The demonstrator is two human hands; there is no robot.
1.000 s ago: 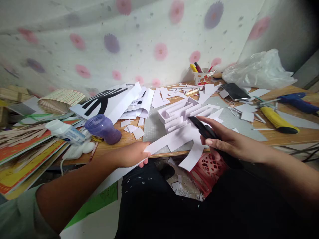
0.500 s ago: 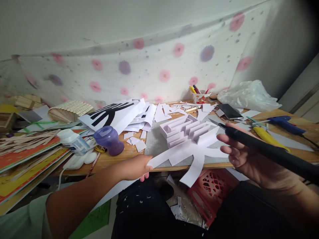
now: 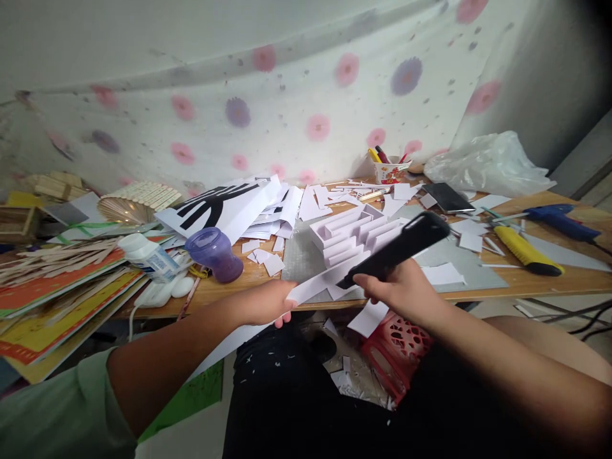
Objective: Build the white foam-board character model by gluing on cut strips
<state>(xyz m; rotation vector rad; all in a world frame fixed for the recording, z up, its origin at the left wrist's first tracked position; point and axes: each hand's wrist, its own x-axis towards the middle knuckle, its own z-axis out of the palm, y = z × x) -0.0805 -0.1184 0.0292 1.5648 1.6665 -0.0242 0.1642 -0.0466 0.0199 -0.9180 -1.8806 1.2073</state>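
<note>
Apparently partway: pinching white cutout (image 3: pixel 312 288) in left hand (image 3: pixel 273 301), gripping black cutter (image 3: pixel 406 247) in right hand (image 3: pixel 405 288); walled farther off, bare nearer.

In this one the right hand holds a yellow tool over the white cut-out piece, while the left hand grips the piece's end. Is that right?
Not quite: the tool is the wrong colour. The head view shows the right hand holding a black tool over the white cut-out piece, whose end the left hand does grip.
</note>
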